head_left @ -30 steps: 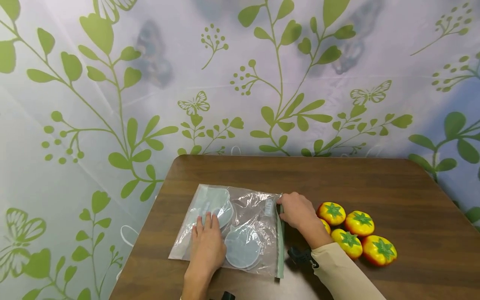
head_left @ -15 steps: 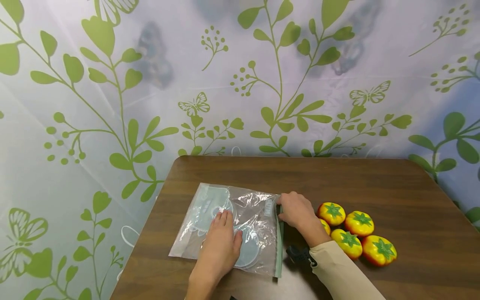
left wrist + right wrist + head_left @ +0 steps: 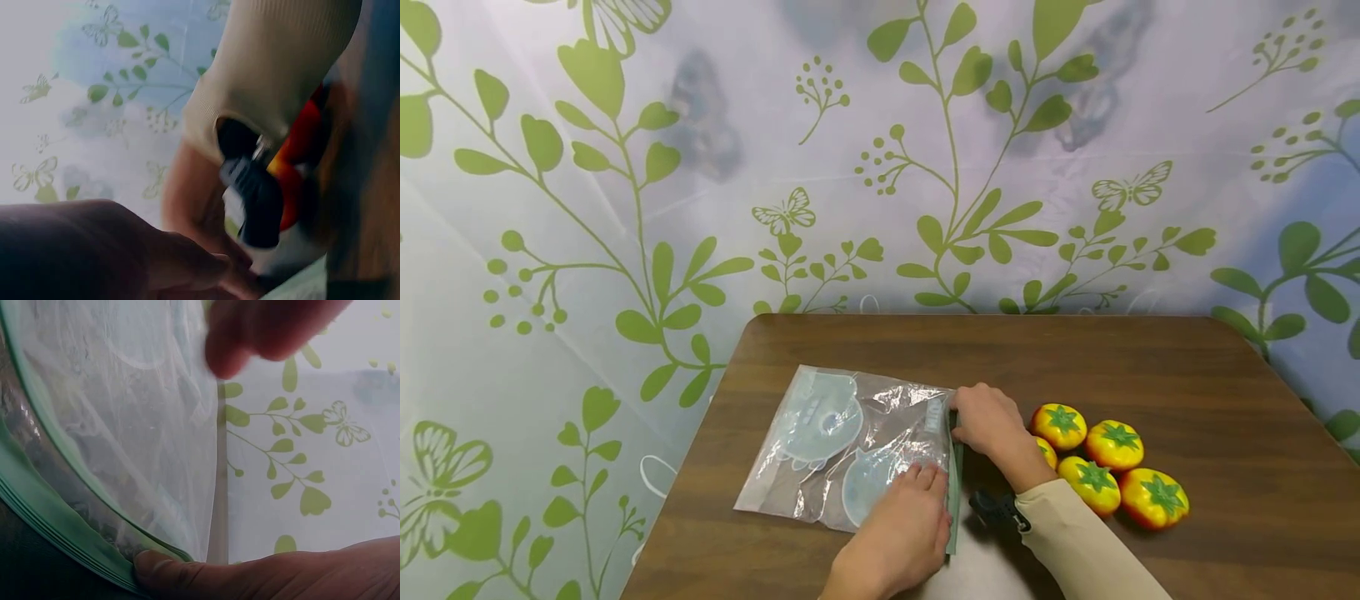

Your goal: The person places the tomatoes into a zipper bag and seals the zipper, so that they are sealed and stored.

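Crinkled clear bag (image 3: pixel 880 421), woodgrain table (image 3: pixel 1075 358)

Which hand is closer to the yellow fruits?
Right. The right hand is just beside the yellow fruits, at the far end of the clear bag's green edge. The left hand is farther away, over the bag's near part.

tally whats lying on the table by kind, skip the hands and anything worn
Bag: 1
Fruits: 5 in view, one of them partly hidden
Total: 6
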Action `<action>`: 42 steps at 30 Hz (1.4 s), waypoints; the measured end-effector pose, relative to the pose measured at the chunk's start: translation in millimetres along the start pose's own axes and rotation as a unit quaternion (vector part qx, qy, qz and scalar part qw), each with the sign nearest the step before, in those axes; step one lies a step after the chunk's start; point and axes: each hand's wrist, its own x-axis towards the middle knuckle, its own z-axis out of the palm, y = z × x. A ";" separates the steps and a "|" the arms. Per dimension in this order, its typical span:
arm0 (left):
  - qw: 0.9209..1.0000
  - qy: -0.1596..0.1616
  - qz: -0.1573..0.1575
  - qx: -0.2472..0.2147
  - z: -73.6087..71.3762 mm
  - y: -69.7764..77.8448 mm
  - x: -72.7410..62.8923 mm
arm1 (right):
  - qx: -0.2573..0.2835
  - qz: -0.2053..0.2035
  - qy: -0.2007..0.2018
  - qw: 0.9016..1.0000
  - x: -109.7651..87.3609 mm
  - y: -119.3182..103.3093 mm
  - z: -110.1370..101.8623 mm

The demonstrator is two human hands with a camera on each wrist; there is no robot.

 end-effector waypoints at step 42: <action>0.979 0.186 -0.072 0.030 53.3 -1.4 29.5 | 0.002 0.004 -0.009 1.000 -2.6 -2.5 -2.4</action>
